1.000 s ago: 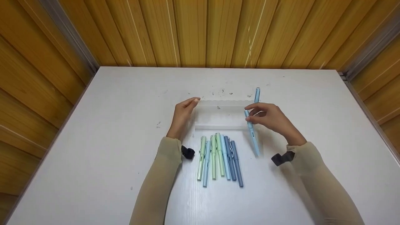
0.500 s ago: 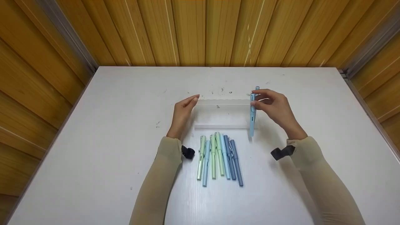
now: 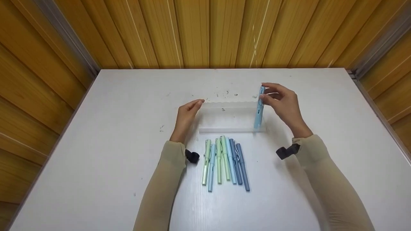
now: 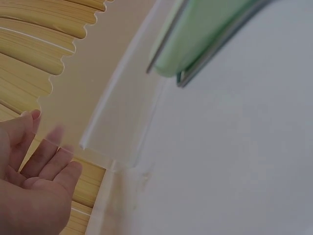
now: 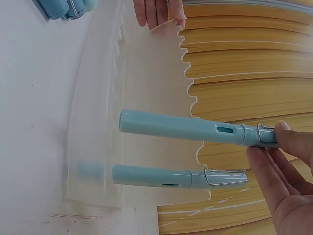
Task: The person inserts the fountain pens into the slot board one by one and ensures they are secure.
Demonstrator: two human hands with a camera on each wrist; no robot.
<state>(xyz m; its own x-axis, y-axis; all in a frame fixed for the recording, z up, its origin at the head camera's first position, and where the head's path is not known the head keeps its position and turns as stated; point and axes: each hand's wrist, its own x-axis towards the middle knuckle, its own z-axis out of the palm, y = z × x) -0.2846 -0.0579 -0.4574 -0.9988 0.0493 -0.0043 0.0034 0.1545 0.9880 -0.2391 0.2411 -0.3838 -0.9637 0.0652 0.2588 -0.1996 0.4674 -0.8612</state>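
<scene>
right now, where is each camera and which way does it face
Head: worn on the head, facing forward and down at table, pens and clear rack; both sleeves, left hand and right hand show.
Left wrist: worn there, facing the left hand, the rack, the wooden wall and a green pen close up.
Right wrist: worn there, facing along the rack; right hand holds a blue pen, left hand at top.
Shared: head and right wrist both show the rack, blue pen and both hands.

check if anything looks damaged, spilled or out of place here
The white table looks blemished: dark marks speckle its otherwise plain surface behind the clear rack. Whether stains or damage, I cannot tell.
</scene>
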